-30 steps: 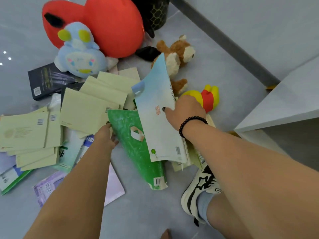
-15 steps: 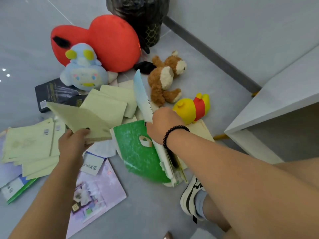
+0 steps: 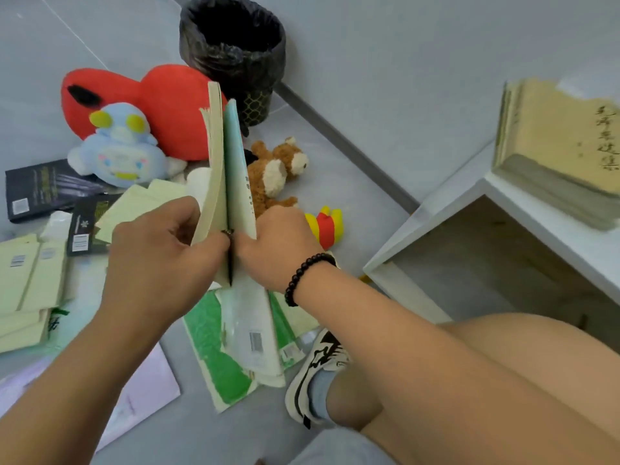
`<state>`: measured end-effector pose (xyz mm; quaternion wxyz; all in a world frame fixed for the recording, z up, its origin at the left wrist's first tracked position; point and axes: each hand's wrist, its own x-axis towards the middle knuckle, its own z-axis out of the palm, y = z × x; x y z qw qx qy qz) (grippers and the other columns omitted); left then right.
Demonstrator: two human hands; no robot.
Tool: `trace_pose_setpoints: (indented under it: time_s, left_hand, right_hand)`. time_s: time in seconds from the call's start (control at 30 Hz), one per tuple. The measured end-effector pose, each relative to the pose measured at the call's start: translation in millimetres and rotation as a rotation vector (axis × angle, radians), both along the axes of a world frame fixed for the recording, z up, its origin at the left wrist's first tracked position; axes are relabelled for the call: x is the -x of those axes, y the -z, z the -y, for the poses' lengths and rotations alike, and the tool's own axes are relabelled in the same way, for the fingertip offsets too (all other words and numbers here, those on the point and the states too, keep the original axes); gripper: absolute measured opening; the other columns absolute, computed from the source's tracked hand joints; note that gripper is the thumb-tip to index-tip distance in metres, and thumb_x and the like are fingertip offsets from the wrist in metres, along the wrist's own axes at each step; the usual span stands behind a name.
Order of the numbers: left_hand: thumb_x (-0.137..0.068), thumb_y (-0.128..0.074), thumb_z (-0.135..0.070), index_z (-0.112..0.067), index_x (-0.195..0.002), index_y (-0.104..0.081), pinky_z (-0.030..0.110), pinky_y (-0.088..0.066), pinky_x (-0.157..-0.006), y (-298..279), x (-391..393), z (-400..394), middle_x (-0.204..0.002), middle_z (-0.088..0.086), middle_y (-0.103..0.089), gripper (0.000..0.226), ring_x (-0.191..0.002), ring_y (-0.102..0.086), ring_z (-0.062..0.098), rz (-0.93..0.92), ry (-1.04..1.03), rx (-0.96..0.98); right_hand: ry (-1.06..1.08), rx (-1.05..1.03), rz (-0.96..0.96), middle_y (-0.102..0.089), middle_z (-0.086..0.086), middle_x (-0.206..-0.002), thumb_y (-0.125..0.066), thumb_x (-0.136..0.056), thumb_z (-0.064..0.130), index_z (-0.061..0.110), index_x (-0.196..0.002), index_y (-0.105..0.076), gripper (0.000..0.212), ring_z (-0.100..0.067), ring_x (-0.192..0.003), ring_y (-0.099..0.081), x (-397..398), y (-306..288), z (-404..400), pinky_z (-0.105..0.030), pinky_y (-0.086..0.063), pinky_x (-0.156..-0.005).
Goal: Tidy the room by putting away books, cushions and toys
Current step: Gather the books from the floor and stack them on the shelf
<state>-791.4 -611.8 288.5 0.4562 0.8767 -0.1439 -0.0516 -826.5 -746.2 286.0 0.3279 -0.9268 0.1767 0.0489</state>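
My left hand (image 3: 161, 253) grips a pale green book (image 3: 213, 169) held upright, edge toward me. My right hand (image 3: 278, 246), with a black bead bracelet, holds a light blue book (image 3: 239, 176) upright right against it. Below the hands lie a green book (image 3: 214, 350) and other thin books on the floor. More pale green books (image 3: 30, 283) and black books (image 3: 37, 189) are scattered at the left. Behind stand a red heart cushion (image 3: 167, 105), a blue plush toy (image 3: 120, 152), a brown teddy (image 3: 275, 169) and a yellow-red plush (image 3: 323, 223).
A black-lined waste bin (image 3: 235, 52) stands by the wall. A white cabinet (image 3: 436, 243) with an open compartment is at the right, with old yellowed books (image 3: 557, 146) on top. A lilac book (image 3: 141, 397) lies near my left arm. My shoe (image 3: 318, 370) and knee are at the lower right.
My left hand has lifted the pale green book from the pile and brought it upright against the light blue book in my right hand. The view has tilted up toward the cabinet.
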Motion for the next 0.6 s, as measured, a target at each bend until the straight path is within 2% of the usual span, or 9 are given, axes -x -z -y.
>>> trace_pose_setpoints:
  time_s: [0.1, 0.17, 0.2, 0.27, 0.33, 0.4, 0.5, 0.6]
  left_hand:
    - [-0.063, -0.060, -0.044, -0.015, -0.069, -0.046, 0.032, -0.043, -0.054, -25, 20, 9, -0.059, 0.003, -0.055, 0.033, -0.056, -0.049, 0.023, 0.046, -0.012, 0.127]
    - [-0.064, -0.062, -0.049, -0.028, -0.080, -0.054, 0.037, -0.055, -0.065, -41, 34, 14, -0.075, -0.009, -0.070, 0.028, -0.067, -0.065, 0.011, 0.043, 0.036, 0.250]
    - [-0.065, -0.064, -0.049, -0.034, -0.092, -0.056, 0.043, -0.056, -0.074, -49, 40, 18, -0.088, -0.016, -0.071, 0.031, -0.080, -0.068, 0.005, 0.044, 0.109, 0.302]
    - [-0.071, -0.066, -0.049, -0.032, -0.121, -0.054, 0.048, -0.052, -0.092, -61, 50, 26, -0.114, -0.017, -0.067, 0.054, -0.110, -0.062, 0.003, 0.072, 0.285, 0.340]
    - [-0.075, -0.065, -0.053, -0.024, -0.138, -0.048, 0.047, -0.046, -0.103, -74, 59, 37, -0.132, -0.011, -0.059, 0.072, -0.125, -0.054, 0.010, 0.107, 0.414, 0.329]
    - [-0.076, -0.062, -0.058, -0.023, -0.143, -0.045, 0.047, -0.044, -0.105, -95, 66, 51, -0.138, -0.008, -0.055, 0.077, -0.129, -0.051, 0.014, 0.158, 0.502, 0.320]
    - [-0.078, -0.060, -0.058, -0.022, -0.144, -0.045, 0.041, -0.042, -0.107, -125, 75, 70, -0.138, -0.009, -0.054, 0.076, -0.129, -0.050, 0.011, 0.277, 0.602, 0.290]
    - [-0.082, -0.059, -0.054, -0.023, -0.141, -0.046, 0.037, -0.038, -0.110, -148, 86, 89, -0.141, -0.007, -0.052, 0.068, -0.132, -0.047, 0.010, 0.422, 0.722, 0.284]
  right_hand:
    - [0.119, -0.048, 0.150, -0.035, 0.000, -0.040, -0.063, -0.089, 0.028, 0.014, -0.044, -0.035, 0.055, -0.014, -0.040, -0.034, 20, -27, 16, -0.020, -0.027, -0.038]
    - [0.226, -0.123, 0.269, -0.032, 0.000, -0.038, -0.067, -0.087, 0.029, 0.014, -0.041, -0.032, 0.060, -0.015, -0.039, -0.032, 35, -53, 26, -0.021, -0.027, -0.040]
    - [0.291, -0.190, 0.335, -0.033, -0.001, -0.040, -0.069, -0.087, 0.030, 0.014, -0.041, -0.033, 0.061, -0.013, -0.039, -0.031, 43, -66, 31, -0.022, -0.028, -0.042]
    - [0.422, -0.334, 0.474, -0.033, -0.005, -0.044, -0.073, -0.085, 0.027, 0.012, -0.043, -0.037, 0.057, -0.017, -0.044, -0.032, 56, -90, 40, -0.027, -0.027, -0.045]
    - [0.526, -0.470, 0.589, -0.029, -0.005, -0.048, -0.074, -0.083, 0.023, 0.013, -0.045, -0.036, 0.055, -0.020, -0.048, -0.026, 69, -111, 52, -0.029, -0.022, -0.048]
    - [0.609, -0.528, 0.671, -0.028, -0.006, -0.054, -0.075, -0.082, 0.023, 0.015, -0.045, -0.035, 0.055, -0.021, -0.054, -0.025, 83, -130, 64, -0.032, -0.023, -0.054]
    - [0.696, -0.595, 0.761, -0.032, -0.007, -0.063, -0.076, -0.078, 0.026, 0.016, -0.048, -0.037, 0.051, -0.024, -0.062, -0.029, 99, -149, 78, -0.037, -0.028, -0.060]
    - [0.760, -0.588, 0.862, -0.035, -0.008, -0.070, -0.075, -0.075, 0.031, 0.010, -0.062, -0.048, 0.037, -0.023, -0.066, -0.030, 121, -171, 93, -0.037, -0.027, -0.062]
